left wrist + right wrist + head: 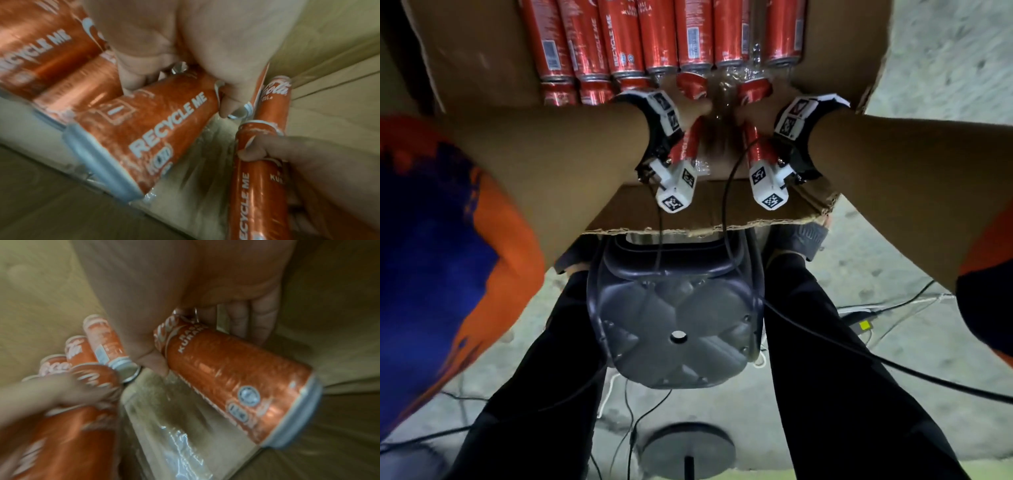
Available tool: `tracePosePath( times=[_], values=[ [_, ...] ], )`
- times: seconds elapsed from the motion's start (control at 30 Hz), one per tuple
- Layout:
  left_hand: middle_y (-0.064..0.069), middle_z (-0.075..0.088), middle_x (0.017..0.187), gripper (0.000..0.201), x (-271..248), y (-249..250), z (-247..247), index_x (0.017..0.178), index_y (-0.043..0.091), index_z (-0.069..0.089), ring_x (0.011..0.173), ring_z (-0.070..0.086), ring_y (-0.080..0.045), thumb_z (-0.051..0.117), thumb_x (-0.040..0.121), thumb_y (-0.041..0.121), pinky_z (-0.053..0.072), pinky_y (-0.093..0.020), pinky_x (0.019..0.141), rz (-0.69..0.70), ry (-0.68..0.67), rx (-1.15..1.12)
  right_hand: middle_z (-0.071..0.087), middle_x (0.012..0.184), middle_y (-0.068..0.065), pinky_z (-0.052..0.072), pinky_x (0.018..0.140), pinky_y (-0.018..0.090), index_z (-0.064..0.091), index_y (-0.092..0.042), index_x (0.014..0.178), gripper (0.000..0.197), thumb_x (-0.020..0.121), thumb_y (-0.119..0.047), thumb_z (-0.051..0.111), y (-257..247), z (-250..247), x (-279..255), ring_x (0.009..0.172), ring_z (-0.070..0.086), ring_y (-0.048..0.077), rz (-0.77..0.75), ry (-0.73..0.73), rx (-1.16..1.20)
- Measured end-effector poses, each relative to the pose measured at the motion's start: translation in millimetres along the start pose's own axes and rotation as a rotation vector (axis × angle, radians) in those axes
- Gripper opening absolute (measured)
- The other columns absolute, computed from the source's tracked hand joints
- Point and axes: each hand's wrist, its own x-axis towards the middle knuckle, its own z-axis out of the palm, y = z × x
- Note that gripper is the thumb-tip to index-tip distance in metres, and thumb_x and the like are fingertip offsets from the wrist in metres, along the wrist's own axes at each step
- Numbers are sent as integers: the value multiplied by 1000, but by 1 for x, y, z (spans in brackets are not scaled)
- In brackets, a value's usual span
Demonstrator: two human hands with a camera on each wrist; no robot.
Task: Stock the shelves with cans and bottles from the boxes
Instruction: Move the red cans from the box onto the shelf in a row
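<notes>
My left hand [185, 40] curls round the upper end of a slim red aluminium drink can [148, 133] printed "RECYCLE ME", thumb on one side and fingers on the other, with the can tilted base-down toward the wrist camera. My right hand [205, 288] grips a second slim red can [236, 386] the same way, near its top rim, fingers wrapped behind it and thumb in front. From the head camera I see both held cans slanting toward each other just above the floor of the open brown cardboard box [482, 61]. Crumpled clear plastic wrap [174, 426] lies on the box floor between them. Farther in, a row of matching red cans [654, 37] lies packed side by side, touching, some under the torn wrap. The box rests on a grey plastic stool [674, 325] standing between my legs, and black cables [859, 356] trail over the pale concrete floor [928, 68].
</notes>
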Motion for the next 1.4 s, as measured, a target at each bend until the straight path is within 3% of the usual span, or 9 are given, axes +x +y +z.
tracePosePath(
  times=[0.07,0.17,0.3,0.47,0.77,0.93,1.07,1.23,1.4],
  values=[
    [0,65,106,65,-25,0,-15,127,24,52,92,65,-19,68,73,56,52,-33,74,-25,9,-127,74,98,-1,58,84,41,71,-25,106,64,44,-42,80,-1,-6,-10,89,71,23,0,-19,21],
    [5,60,99,43,-68,-10,-39,122,25,46,86,62,-12,70,89,38,43,-23,62,-57,-1,-239,73,99,1,55,86,42,71,-23,103,46,59,-32,78,-12,-16,-51,92,70,26,9,-14,37],
    [8,62,100,47,-133,-23,-66,122,24,51,88,62,-9,77,84,28,41,-20,63,-30,-24,-258,67,79,-3,53,78,37,67,-20,78,10,69,-25,69,-18,-24,-116,80,64,20,-20,56,50],
    [13,57,86,32,-224,-29,-91,104,29,52,75,53,0,75,87,17,42,-18,68,2,-39,-337,69,95,-6,52,76,32,64,-29,108,52,58,-37,76,-30,-33,-194,88,65,17,-115,104,-30],
    [13,72,99,50,-375,-16,-134,121,26,65,91,67,-5,86,76,31,49,-22,81,91,32,-519,74,98,-10,53,85,26,67,-27,112,51,67,-33,90,-58,-49,-365,89,70,7,-341,79,107],
    [9,77,90,39,-463,8,-175,108,30,70,87,73,-15,87,73,31,55,-34,89,174,90,-555,74,88,-12,52,80,23,67,-29,98,41,63,-28,88,-81,-70,-465,82,70,2,-447,161,155],
    [2,78,93,47,-540,36,-212,105,28,71,87,75,-23,89,62,34,57,-47,92,273,94,-606,74,86,-12,52,78,21,68,-30,98,51,50,-44,77,-109,-96,-547,81,70,2,-552,182,243],
    [0,78,95,52,-639,76,-251,98,23,73,86,75,-17,92,52,38,58,-39,88,482,200,-648,75,86,-6,56,78,31,69,-26,95,36,62,-25,83,-146,-137,-645,80,72,10,-709,210,239],
    [4,73,82,45,-725,110,-284,88,24,68,80,70,-16,90,52,40,57,-38,83,719,301,-616,69,74,-5,53,68,27,66,-21,85,23,64,-21,78,-177,-173,-735,68,67,11,-900,289,236]
  ],
)
